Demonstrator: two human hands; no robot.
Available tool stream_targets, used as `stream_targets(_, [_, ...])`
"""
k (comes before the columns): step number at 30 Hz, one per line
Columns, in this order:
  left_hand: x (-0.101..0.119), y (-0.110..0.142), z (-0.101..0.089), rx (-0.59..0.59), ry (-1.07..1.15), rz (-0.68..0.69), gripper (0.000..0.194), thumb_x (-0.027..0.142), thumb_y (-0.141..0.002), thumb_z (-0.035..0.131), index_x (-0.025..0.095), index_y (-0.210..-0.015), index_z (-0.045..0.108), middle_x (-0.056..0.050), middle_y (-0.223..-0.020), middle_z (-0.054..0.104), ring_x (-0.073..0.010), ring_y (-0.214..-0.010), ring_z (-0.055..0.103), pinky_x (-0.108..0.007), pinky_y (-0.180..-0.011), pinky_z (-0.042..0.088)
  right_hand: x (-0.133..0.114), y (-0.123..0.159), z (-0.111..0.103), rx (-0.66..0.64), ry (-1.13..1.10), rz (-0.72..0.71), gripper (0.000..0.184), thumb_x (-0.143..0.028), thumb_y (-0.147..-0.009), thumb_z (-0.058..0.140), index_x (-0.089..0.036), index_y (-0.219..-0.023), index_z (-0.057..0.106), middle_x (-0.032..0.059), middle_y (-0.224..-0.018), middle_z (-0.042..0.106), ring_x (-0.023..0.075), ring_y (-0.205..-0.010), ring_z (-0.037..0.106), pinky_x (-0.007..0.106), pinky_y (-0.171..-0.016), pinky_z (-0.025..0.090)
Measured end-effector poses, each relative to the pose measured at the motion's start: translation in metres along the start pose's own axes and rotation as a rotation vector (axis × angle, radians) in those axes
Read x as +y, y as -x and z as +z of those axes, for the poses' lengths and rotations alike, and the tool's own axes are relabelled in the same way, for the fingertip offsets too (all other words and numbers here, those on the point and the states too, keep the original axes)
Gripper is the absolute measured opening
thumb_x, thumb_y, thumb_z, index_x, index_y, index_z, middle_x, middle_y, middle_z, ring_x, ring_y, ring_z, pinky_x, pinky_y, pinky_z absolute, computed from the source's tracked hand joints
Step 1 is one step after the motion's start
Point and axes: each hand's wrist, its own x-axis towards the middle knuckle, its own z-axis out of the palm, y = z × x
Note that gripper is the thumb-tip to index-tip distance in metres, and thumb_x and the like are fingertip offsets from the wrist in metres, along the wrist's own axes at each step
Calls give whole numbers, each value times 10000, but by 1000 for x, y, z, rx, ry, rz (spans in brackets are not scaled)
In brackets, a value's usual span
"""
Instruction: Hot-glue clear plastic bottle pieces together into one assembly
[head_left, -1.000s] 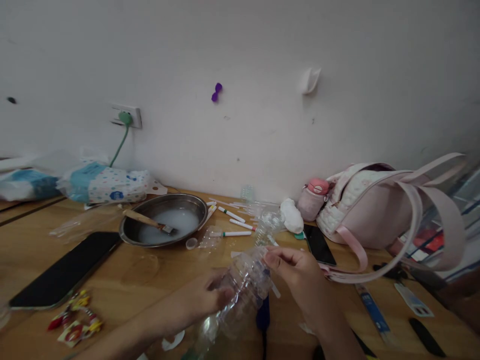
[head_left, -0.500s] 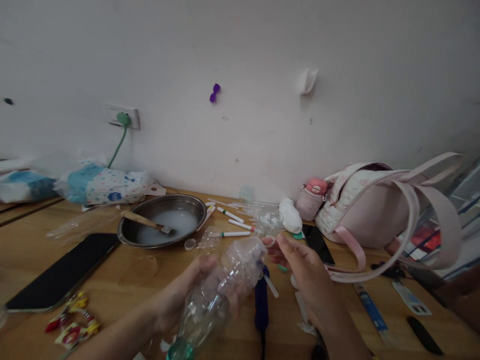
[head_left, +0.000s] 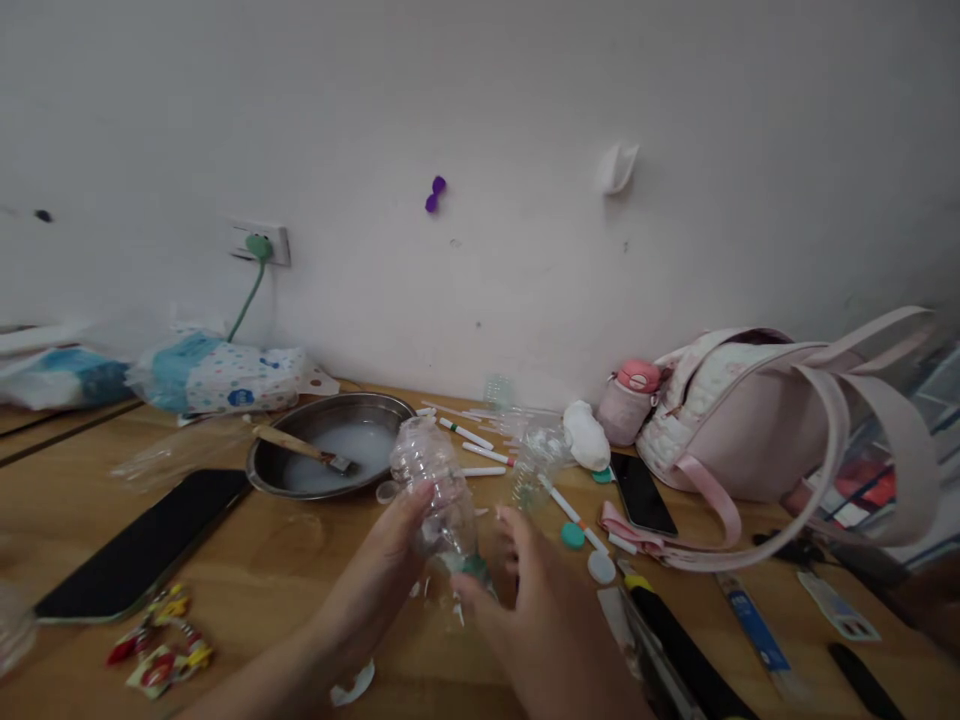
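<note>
My left hand is wrapped round a clear plastic bottle with ridged sides. The bottle tilts, its base up and away from me, its green cap down towards my right hand. My right thumb is against the cap and the other fingers curl round its far side, somewhat blurred. Below the hands lies a white scrap. Beyond the bottle, a metal bowl of cloudy liquid has a wooden-handled brush across it.
Markers, another clear bottle and a white wrapped lump lie behind. A pink bag and phone are right, with a cutter nearer. On the left are a black tablet-like slab and beaded trinket.
The bottle has swung round, its base now pointing away to the upper left and its cap to the right. My right hand has come down and left to the cap.
</note>
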Motion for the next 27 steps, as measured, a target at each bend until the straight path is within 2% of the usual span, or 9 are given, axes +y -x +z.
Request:
stream_targets(4, [-5,3,1,63,9,144,357,491,-850,575,212,-1069,624,-49,-1193,662,-237,-1164,546,-330,-1026,359,-3,9,28,388,172,-316,570,-207,-716,665,-134,-1253,485,183,-1169,642,349,-1058,611,467,-828,537])
stream_targets(6, [-6,4,-1,99,17,236,350,483,-835,604,244,-1089,628,-26,-1215,655,-221,-1164,546,-307,-1020,369,-1,13,43,444,140,-362,646,-215,-726,665,-158,-1309,393,176,-1234,605,342,-1112,581,477,-874,519])
stream_targets(9, [-7,3,-9,94,37,340,458,538,-640,766,303,-1023,679,26,-1095,717,-214,-1084,594,-263,-932,446,6,18,62,374,29,-247,777,-216,-715,661,-186,-1389,273,175,-1338,528,357,-1207,509,515,-941,472])
stream_targets(12, [-11,-1,-23,-30,2,323,561,558,-448,850,317,-939,724,29,-969,757,-228,-951,647,-260,-819,504,13,21,74,218,-209,-28,817,-247,-689,668,-186,-1411,289,166,-1292,568,356,-1188,525,488,-961,453])
stream_targets(14, [-16,-5,-34,-142,-38,261,549,575,-475,831,312,-947,733,6,-947,760,-237,-884,662,-286,-774,518,18,22,76,64,-383,83,744,-284,-678,681,-196,-1365,407,136,-1198,632,335,-1111,579,433,-930,470])
stream_targets(17, [-27,-9,-46,-216,-77,186,558,583,-525,804,273,-982,730,-37,-954,754,-251,-857,657,-322,-767,511,23,25,75,-129,-559,143,466,-314,-696,673,-228,-1152,629,74,-1026,702,286,-963,645,370,-859,486])
stream_targets(20, [-32,-9,-51,-272,-109,126,609,602,-538,786,220,-1008,720,-74,-950,743,-265,-842,646,-361,-785,497,26,27,77,-142,-631,168,349,-282,-672,684,-233,-1018,694,45,-971,716,261,-940,649,345,-864,465])
stream_targets(23, [-29,-4,-50,-309,-132,84,599,580,-560,785,211,-1024,704,-86,-981,734,-297,-910,635,-404,-859,465,29,27,82,-142,-710,162,359,-277,-658,682,-225,-1013,691,47,-998,713,259,-972,639,343,-876,457])
stream_targets(27, [-23,1,-47,-314,-134,76,630,538,-545,801,205,-1066,680,-98,-1054,718,-329,-1006,604,-404,-899,436,39,25,85,-150,-741,164,376,-324,-658,690,-234,-1023,684,55,-1015,708,276,-984,629,367,-879,456])
